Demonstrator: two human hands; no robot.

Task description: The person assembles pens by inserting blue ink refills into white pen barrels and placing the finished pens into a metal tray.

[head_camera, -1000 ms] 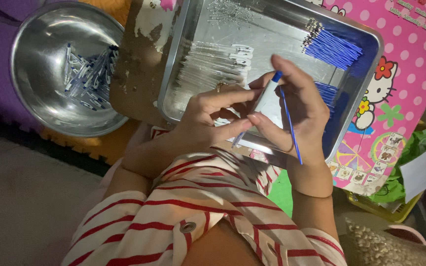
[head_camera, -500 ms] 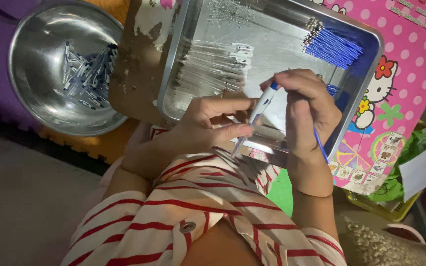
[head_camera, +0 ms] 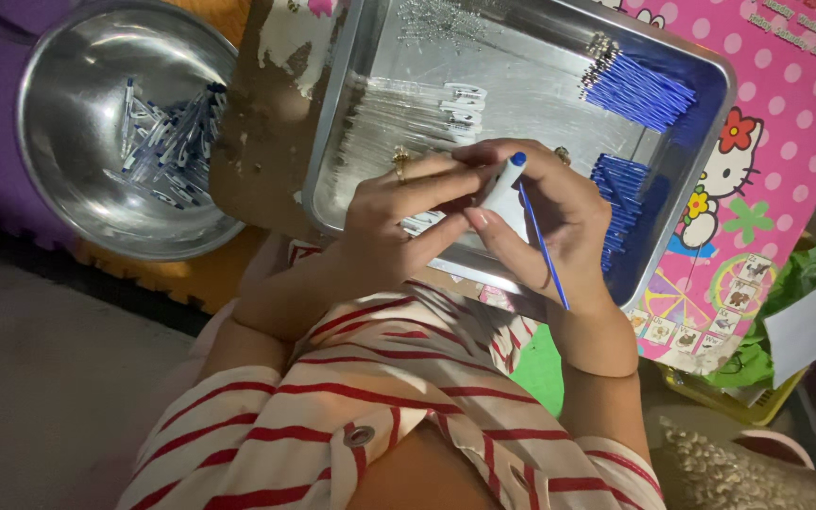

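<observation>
**A:** What are you holding there?

**B:** A white pen barrel with a blue tip (head_camera: 505, 189), held over the near edge of the steel tray (head_camera: 701, 189). Your left hand (head_camera: 399, 212) and right hand (head_camera: 550, 212) meet around it, and their fingers hide most of the barrel. The left grip is pressed together, pinching the barrel from the side; the right grip is closed on it from the other side. A thin blue refill (head_camera: 545, 250) slants down across your right palm, its top end lost behind the barrel.

**A:** And in the tray?

**B:** Two bundles of blue refills (head_camera: 639, 90) lie at the far right and just beyond your right hand. A row of clear pen barrels (head_camera: 399, 123) sits on the left half, hard to tell apart against the shiny metal. A scatter of tiny parts at the top edge is too small to make out.

**A:** Further out?

**B:** A round steel bowl (head_camera: 59, 123) to the left holds a heap of white-and-blue pens (head_camera: 167, 142). Under the tray lies a pink dotted mat (head_camera: 795, 123) with a cartoon cat and small picture squares, cut off at the right. A white paper slip (head_camera: 805, 331) rests on green plastic beside it.
</observation>
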